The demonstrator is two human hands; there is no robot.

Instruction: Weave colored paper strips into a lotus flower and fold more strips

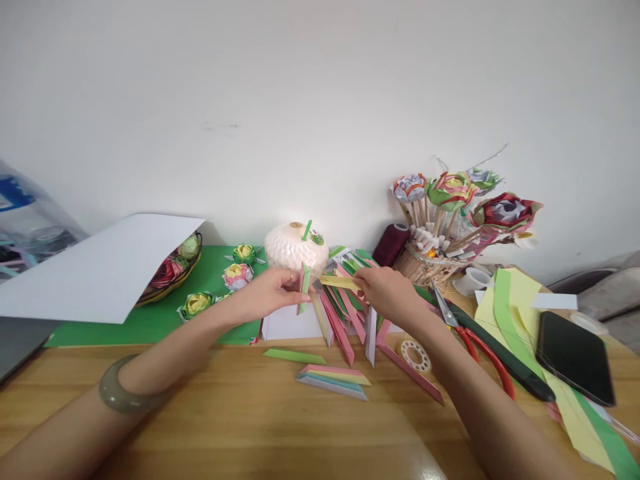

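My left hand is closed, pinching a small stack of folded paper strips, green and pink, held upright. My right hand is closed on a yellow folded paper strip, lifted from a heap of pink, green and white folded strips on the wooden table. The yellow strip points toward the stack in my left hand. A grey bangle is on my left wrist. More folded strips lie flat on the table in front of the heap.
A white round netted ball with a green straw stands behind my hands. Paper flowers lie on a green sheet. A basket of flowers on sticks, red scissors, a phone, a tape roll and a white sheet surround them.
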